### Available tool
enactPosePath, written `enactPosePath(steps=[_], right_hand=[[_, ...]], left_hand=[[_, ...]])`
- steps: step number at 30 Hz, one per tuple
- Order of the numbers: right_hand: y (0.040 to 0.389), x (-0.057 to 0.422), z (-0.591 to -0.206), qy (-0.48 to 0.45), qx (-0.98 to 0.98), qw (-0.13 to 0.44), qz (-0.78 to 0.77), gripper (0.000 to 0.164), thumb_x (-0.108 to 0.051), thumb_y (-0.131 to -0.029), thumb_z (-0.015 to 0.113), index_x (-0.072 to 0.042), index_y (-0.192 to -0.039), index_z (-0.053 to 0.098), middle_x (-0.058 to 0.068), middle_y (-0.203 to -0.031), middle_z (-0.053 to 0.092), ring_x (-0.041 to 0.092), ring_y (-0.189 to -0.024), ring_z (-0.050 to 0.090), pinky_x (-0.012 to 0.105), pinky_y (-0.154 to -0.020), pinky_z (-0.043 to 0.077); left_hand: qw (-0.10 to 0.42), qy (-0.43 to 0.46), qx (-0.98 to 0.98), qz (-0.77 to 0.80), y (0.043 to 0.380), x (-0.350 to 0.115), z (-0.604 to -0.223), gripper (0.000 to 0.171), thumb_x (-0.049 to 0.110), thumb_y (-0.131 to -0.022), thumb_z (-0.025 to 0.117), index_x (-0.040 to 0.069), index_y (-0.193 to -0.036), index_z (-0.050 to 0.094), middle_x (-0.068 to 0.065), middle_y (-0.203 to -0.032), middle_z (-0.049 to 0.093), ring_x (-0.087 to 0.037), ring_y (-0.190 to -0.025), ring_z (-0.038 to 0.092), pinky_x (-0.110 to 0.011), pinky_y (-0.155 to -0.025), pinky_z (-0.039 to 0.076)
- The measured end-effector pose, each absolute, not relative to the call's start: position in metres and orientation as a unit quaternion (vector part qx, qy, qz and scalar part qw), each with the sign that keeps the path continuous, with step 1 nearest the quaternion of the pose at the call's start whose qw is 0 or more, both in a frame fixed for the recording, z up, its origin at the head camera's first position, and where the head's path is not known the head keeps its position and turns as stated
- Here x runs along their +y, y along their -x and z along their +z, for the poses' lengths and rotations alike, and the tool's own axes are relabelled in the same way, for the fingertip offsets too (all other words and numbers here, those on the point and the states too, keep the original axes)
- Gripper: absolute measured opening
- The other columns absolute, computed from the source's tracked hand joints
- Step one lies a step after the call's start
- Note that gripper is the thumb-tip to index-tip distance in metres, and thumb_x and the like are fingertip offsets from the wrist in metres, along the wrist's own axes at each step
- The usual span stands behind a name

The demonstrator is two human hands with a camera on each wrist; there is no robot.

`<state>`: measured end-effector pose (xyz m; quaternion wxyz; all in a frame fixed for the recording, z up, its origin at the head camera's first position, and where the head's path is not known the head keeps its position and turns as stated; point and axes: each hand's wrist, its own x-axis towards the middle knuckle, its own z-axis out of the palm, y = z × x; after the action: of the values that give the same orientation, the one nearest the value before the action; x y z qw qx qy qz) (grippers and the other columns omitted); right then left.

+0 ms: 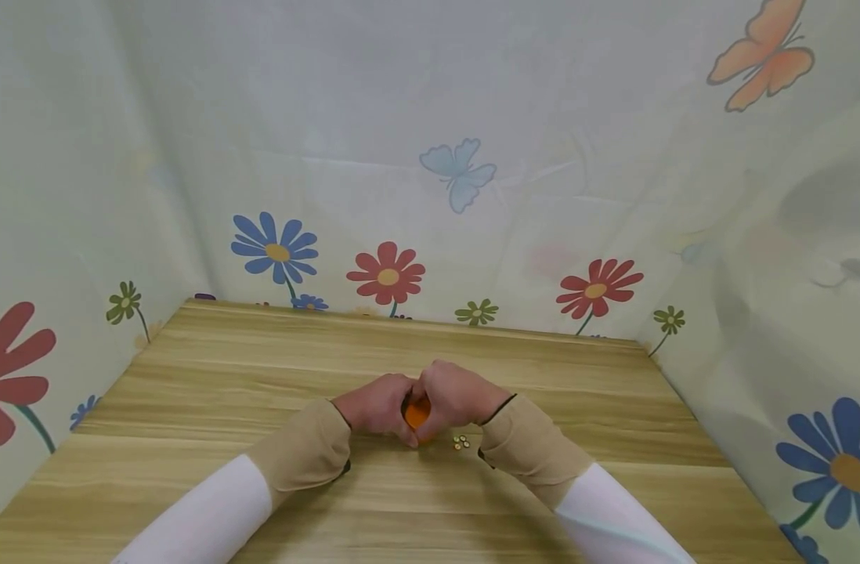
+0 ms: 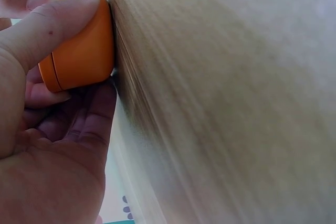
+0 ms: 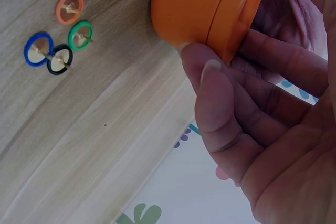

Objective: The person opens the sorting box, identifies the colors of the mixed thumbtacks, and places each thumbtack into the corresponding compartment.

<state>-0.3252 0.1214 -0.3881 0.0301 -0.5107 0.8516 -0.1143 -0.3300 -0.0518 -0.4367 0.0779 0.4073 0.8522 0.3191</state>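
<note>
A small orange jar (image 1: 417,413) with a seam below its lid stands upright on the wooden table. My left hand (image 1: 381,403) grips it from the left. In the left wrist view that thumb (image 2: 60,22) lies along the side of the jar (image 2: 86,56), with fingers curled behind it. From the other side my right hand (image 1: 460,393) holds the jar, its fingers (image 3: 286,61) bent around the lid (image 3: 239,24). Both hands meet around the jar in the head view and hide much of it. Several thumbtacks (image 3: 69,8) with orange, green, blue and black rims lie point-up beside it.
The wooden table (image 1: 261,360) runs back to a pale curtain (image 1: 317,188) printed with flowers and butterflies, which also closes in both sides. The thumbtacks lie just right of the jar, near the right wrist.
</note>
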Motion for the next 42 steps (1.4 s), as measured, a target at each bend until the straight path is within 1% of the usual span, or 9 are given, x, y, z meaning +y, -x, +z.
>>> enactPosePath(steps=[15, 27, 33, 42], right_hand=[[0.3259, 0.1216, -0.3892, 0.517, 0.848, 0.023, -0.112, 0.029, -0.038, -0.064, 0.082, -0.015, -0.072, 0.068, -0.014, -0.057, 0.051, 0.000, -0.051, 0.043, 0.016, -0.046, 0.039], [0.3260, 0.1209, -0.3887, 0.518, 0.848, 0.023, -0.111, 0.030, -0.040, -0.065, 0.082, -0.014, -0.072, 0.068, -0.013, -0.057, 0.052, 0.000, -0.050, 0.043, 0.015, -0.046, 0.039], [0.3253, 0.1202, -0.3887, 0.516, 0.849, 0.027, -0.108, 0.029, -0.039, -0.065, 0.082, -0.014, -0.072, 0.068, -0.013, -0.058, 0.053, 0.000, -0.050, 0.044, 0.015, -0.046, 0.039], [0.3226, 0.1173, -0.3849, 0.495, 0.862, 0.049, -0.094, 0.027, -0.035, -0.065, 0.082, -0.013, -0.074, 0.069, -0.013, -0.060, 0.054, 0.001, -0.053, 0.045, 0.015, -0.049, 0.041]], left_hand=[[0.075, -0.409, 0.853, 0.314, 0.3316, -0.0513, -0.4389, 0.047, 0.025, -0.060, 0.090, 0.018, -0.096, 0.060, 0.010, -0.090, 0.059, -0.008, -0.081, 0.054, -0.021, -0.073, 0.045], [0.074, -0.411, 0.850, 0.320, 0.3263, -0.0522, -0.4340, 0.049, 0.021, -0.061, 0.090, 0.015, -0.099, 0.060, 0.007, -0.092, 0.061, -0.011, -0.082, 0.055, -0.022, -0.075, 0.044], [0.065, -0.416, 0.848, 0.322, 0.3240, -0.0529, -0.4326, 0.048, 0.020, -0.061, 0.090, 0.013, -0.099, 0.061, 0.005, -0.092, 0.061, -0.011, -0.082, 0.055, -0.022, -0.074, 0.044], [0.070, -0.403, 0.853, 0.325, 0.3237, -0.0531, -0.4337, 0.049, 0.021, -0.061, 0.090, 0.014, -0.099, 0.061, 0.008, -0.092, 0.061, -0.010, -0.083, 0.055, -0.022, -0.076, 0.044]])
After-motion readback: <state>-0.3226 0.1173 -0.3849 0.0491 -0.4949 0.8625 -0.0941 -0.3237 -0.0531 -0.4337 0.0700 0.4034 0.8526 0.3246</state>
